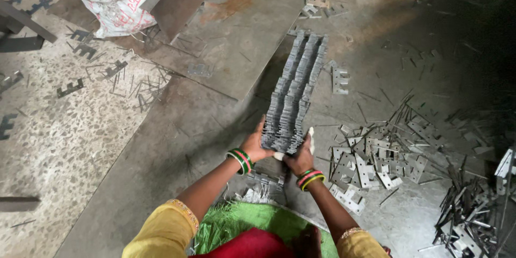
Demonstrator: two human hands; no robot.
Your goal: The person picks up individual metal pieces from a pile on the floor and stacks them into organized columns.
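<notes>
One head-worn camera looks steeply down and forward from close above the hands, taking in the floor ahead.

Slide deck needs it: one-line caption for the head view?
Both hands, left hand and right hand, grip the near end of a long stack of notched metal plates lying on a steel sheet.

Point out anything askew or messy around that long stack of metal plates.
The stack of notched metal plates is uneven: its edges are staggered and the row bends slightly. Left hand and right hand press its near end. Loose plates and thin offcut strips lie scattered on the floor to the right.
</notes>
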